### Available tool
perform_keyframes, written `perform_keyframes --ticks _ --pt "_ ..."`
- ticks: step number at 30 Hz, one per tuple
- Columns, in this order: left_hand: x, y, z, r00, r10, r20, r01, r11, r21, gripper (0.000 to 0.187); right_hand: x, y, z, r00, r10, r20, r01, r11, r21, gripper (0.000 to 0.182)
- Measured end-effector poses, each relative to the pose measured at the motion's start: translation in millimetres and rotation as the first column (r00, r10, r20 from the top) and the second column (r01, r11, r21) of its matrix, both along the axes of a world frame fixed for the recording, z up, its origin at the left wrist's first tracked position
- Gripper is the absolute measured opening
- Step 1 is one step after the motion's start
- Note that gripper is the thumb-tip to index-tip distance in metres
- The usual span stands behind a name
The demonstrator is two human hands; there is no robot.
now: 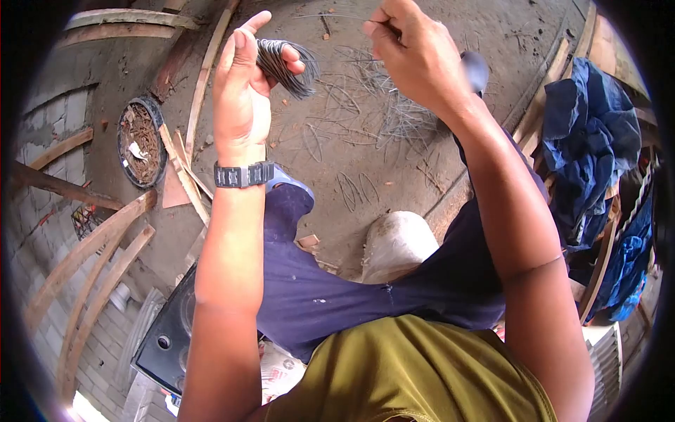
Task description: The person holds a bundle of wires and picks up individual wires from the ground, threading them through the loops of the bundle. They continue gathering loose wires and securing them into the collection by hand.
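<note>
A coil of thin grey wire is gripped in my left hand, whose fingers pass through and around the loops; a watch sits on that wrist. To the right, my right hand is closed in a pinch near the top edge. A single wire strand runs across the gap from the coil's side toward the right fingertips. Below both hands, many loose wire pieces lie scattered on the dirt floor, with a few bent loops closer to my legs.
A round black basin with brown bits inside stands at left, beside wooden planks. A white rounded object sits between my legs. Blue clothes hang at right. A black box is at lower left.
</note>
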State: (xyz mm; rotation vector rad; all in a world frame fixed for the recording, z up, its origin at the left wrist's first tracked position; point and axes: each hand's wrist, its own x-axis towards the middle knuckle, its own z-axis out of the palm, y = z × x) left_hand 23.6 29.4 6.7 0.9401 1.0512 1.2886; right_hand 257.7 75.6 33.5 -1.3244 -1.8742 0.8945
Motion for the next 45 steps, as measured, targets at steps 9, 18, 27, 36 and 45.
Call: perform_keyframes --ticks 9,18,27,36,45 --pt "17 -8 25 0.828 -0.184 -0.53 0.264 0.961 0.079 0.067 -13 -4 -35 1.0 0.005 -0.002 -0.005 1.0 -0.013 0.017" --pt "24 -15 52 0.355 0.044 -0.934 0.426 0.881 0.203 0.078 -26 -12 -42 0.957 -0.023 -0.29 -0.003 0.996 -0.087 0.019" --pt "20 -22 65 0.589 0.251 -0.768 0.223 0.863 0.453 0.061 -33 -11 -36 0.55 -0.27 -0.79 -0.163 0.893 -0.419 0.016" --pt "19 -15 39 0.722 0.333 -0.606 0.03 0.86 0.509 0.011 -43 -19 -26 0.622 -0.173 -0.764 -0.289 0.856 -0.429 0.019" --pt "20 -20 39 0.704 0.367 -0.607 0.042 0.833 0.552 0.015 -31 -15 -34 0.597 0.104 -0.795 -0.597 0.72 -0.354 0.044"
